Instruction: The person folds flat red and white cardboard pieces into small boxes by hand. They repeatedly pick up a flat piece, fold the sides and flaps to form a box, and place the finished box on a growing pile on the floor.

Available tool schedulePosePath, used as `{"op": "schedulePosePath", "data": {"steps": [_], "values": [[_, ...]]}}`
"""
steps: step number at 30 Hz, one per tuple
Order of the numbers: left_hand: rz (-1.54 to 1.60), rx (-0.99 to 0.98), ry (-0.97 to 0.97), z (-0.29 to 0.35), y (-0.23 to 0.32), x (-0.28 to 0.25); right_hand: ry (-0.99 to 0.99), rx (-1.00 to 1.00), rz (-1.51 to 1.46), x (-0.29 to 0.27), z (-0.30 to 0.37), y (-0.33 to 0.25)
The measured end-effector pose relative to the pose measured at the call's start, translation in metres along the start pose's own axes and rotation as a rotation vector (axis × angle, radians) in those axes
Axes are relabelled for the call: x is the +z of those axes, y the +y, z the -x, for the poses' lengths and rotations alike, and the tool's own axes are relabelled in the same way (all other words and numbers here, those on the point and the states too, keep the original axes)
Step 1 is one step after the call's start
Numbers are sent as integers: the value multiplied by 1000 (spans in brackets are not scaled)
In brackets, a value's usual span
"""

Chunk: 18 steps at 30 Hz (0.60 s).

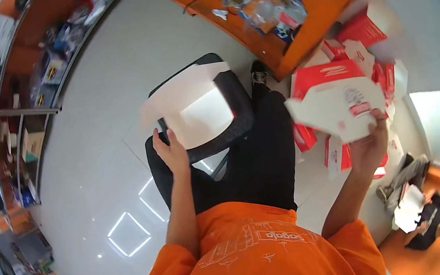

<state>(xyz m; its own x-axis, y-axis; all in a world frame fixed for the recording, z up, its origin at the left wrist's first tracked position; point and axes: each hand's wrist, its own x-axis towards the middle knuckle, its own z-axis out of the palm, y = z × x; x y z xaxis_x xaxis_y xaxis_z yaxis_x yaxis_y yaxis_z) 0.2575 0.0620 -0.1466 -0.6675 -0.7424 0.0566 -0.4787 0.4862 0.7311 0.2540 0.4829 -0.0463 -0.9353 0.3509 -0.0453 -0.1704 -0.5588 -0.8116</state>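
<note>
An unfolded carton with a white inside (206, 117) rests across my lap, on a black padded surface (237, 97). Its pale left flap is blurred. At its near left corner is my left hand (173, 155), thumb and fingers on either side of the carton's edge. A narrow dark strip shows by the fingertips; I cannot tell what it is. Off to the right, my right hand (372, 147) grips a red and white carton (335, 99) by its lower right edge, with its white printed panel facing up.
Several red and white cartons (367, 28) are heaped on the floor at right, beside an orange bench (300, 64) with packaging on it. At lower right another person (432, 222) holds a white sheet-like piece. Cluttered shelves (27, 122) stand along the left.
</note>
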Motion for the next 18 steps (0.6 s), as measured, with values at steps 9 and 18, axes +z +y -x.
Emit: {"op": "schedulePosePath", "data": {"steps": [9, 18], "values": [[490, 344, -198, 47, 43, -31, -479, 522, 249, 189, 20, 101], [99, 123, -87, -16, 40, -39, -1016, 264, 471, 244, 6, 112]]}}
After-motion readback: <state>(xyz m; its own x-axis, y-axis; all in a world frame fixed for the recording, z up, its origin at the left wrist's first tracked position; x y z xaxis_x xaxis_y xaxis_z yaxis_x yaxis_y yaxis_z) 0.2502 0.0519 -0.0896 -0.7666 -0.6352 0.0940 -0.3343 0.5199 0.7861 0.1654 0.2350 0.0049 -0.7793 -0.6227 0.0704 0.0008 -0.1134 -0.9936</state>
